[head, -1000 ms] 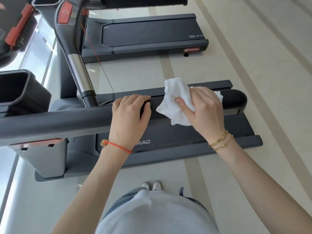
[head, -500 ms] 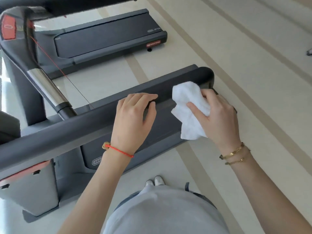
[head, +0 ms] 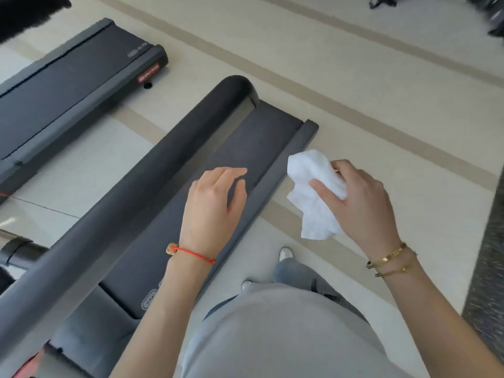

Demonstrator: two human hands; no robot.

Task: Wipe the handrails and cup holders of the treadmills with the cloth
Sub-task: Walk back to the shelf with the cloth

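Observation:
A long dark grey handrail [head: 152, 170] of the near treadmill runs diagonally from lower left to its rounded end at upper centre. My left hand [head: 215, 208] hovers to the right of the rail over the treadmill belt [head: 245, 148], fingers relaxed, holding nothing and off the rail. My right hand [head: 360, 203] grips a crumpled white cloth [head: 313, 192] in the air above the floor, to the right of the treadmill deck and clear of the rail.
A second treadmill deck [head: 71, 85] lies at upper left. A red safety cord [head: 8, 196] crosses the left edge. Pale tiled floor [head: 354, 85] with beige stripes spreads to the right. A dark mat [head: 488, 268] borders the right edge. My feet [head: 285, 253] stand beside the deck.
Both hands have come off the handrail and pulled back to the right. The cloth left the rail's end. The view has swung right, away from the console and cup holders.

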